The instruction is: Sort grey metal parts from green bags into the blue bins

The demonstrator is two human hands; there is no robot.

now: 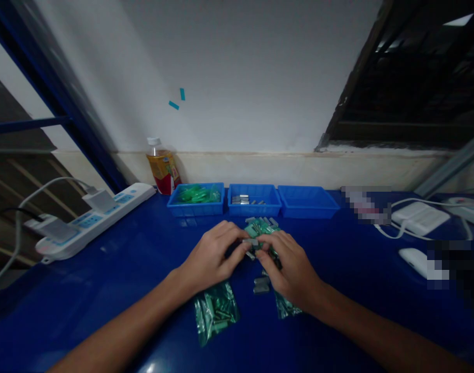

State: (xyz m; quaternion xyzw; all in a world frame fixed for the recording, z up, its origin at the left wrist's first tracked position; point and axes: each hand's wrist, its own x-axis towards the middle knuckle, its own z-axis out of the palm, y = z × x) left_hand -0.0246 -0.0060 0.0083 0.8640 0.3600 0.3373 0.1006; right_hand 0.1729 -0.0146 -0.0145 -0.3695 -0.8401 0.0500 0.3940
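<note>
At the far left a white power strip [116, 210] lies on the blue desk [124, 280], with a drink bottle [162, 168] standing upright near its far end. Next comes the left blue box [196, 209], holding green packets [198, 194]. Nearer the person, a filled green bag [216, 313] lies flat just below the left hand [217, 251]. That hand and the right hand [293, 264] meet at the middle, fingertips pinched on one small metal piece [251, 242] held between them, above a loose pile [264, 225] of similar pieces and green wrapping. Behind it, the middle blue box [254, 210] already contains a few metal pieces. Two more pieces [261, 285] lie side by side on the desk, and another green bag [287, 307] shows partly under the right hand. The handling looks partway through: some pieces are boxed, one is between the fingers, while many remain loose or bagged. Farther right are the right blue box [309, 210] and a white adapter [421, 217].
</note>
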